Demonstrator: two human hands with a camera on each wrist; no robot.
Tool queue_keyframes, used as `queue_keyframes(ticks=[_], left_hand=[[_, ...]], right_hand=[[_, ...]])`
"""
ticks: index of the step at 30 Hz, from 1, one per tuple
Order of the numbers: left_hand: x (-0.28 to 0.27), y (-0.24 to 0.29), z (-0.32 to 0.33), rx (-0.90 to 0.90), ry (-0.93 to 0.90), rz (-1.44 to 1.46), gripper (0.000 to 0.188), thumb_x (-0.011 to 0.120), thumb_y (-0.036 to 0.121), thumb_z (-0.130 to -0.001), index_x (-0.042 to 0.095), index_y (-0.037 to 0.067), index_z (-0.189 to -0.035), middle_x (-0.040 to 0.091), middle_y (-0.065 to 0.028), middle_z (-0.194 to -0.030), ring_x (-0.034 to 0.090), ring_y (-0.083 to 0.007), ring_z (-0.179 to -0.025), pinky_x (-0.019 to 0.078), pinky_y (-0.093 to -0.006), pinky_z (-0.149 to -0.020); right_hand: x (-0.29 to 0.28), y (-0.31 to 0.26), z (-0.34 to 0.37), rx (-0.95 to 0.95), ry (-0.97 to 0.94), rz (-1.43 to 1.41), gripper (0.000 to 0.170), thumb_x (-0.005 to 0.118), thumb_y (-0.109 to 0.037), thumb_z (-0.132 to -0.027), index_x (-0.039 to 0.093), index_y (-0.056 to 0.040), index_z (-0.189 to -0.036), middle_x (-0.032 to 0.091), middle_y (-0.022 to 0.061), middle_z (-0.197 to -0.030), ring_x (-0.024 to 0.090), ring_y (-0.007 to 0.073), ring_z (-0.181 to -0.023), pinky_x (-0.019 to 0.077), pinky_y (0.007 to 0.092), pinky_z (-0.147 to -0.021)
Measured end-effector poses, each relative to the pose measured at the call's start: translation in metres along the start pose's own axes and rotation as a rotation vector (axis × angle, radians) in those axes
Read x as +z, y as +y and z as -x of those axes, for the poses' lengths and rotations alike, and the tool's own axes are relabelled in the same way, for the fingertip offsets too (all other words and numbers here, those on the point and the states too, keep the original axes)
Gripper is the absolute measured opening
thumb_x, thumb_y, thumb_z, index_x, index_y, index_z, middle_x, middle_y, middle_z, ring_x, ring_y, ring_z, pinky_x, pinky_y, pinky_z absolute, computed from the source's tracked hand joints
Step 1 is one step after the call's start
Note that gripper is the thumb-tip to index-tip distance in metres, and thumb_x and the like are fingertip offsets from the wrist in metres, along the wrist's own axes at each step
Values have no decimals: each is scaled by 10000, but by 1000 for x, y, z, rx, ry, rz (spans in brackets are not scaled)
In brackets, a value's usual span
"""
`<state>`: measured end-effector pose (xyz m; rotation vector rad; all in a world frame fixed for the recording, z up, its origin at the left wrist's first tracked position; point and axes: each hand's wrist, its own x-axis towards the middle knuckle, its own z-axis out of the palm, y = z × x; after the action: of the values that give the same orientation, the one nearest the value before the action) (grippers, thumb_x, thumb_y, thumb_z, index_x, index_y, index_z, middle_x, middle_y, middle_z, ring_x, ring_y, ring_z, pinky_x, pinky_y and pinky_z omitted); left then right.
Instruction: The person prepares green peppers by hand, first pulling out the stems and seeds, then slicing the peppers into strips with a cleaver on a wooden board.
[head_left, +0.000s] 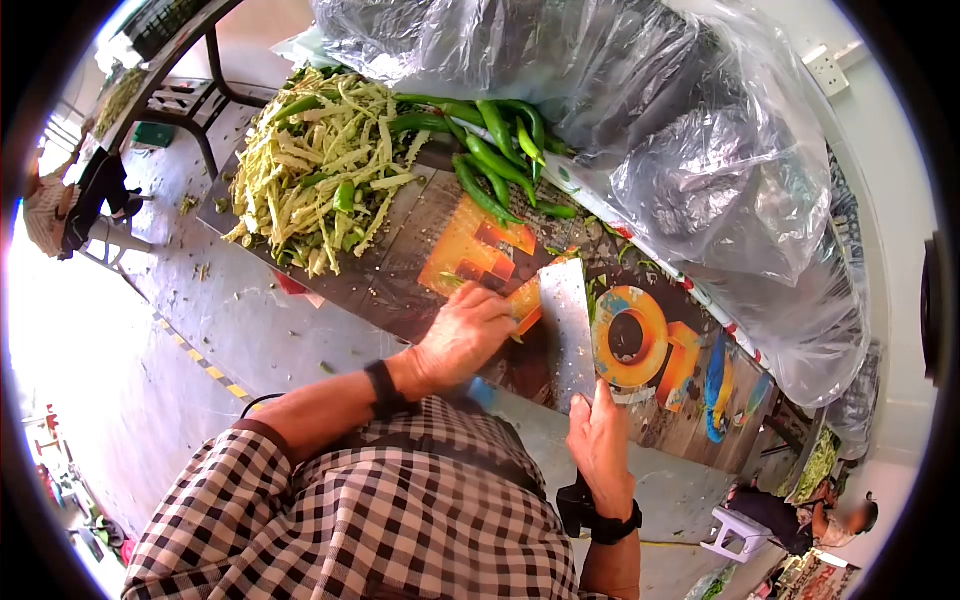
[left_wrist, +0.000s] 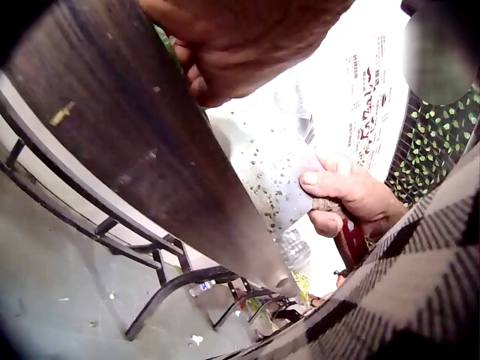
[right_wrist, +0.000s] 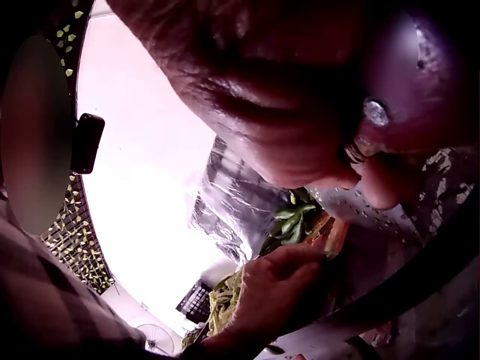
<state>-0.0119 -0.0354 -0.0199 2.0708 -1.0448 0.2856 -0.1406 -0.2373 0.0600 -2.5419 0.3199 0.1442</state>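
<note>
My right hand (head_left: 600, 440) grips the handle of a broad cleaver (head_left: 568, 325), its blade lying over the printed tabletop with small green bits stuck to it. In the left wrist view the cleaver's handle (left_wrist: 349, 241) looks dark red. To the left of the blade, my left hand (head_left: 463, 338) has curled fingers pinching a green chili pepper (left_wrist: 166, 43), mostly hidden by the fingers. Several whole green chilies (head_left: 500, 160) lie farther back on the table. Thin green pieces (head_left: 592, 300) are scattered beside the blade.
A large heap of pale, seedy chili cores (head_left: 315, 170) sits at the table's left end. Clear plastic sheeting (head_left: 700, 180) bulges along the back edge. A seated person (head_left: 795, 520) is at the lower right, another person (head_left: 55, 205) at far left.
</note>
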Motion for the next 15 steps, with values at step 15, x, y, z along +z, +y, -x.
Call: queue_keyframes(ticks=[15], left_hand=[[2, 11, -3, -13, -34, -77, 256, 716, 88, -703, 673, 96, -956, 625, -29, -1091, 564, -239, -1038, 424, -391, -898]], right_hand=[[-9, -23, 8, -42, -18, -75, 165, 559, -110, -926, 532, 51, -903, 560, 217, -670, 560, 323, -533, 432, 387, -507]])
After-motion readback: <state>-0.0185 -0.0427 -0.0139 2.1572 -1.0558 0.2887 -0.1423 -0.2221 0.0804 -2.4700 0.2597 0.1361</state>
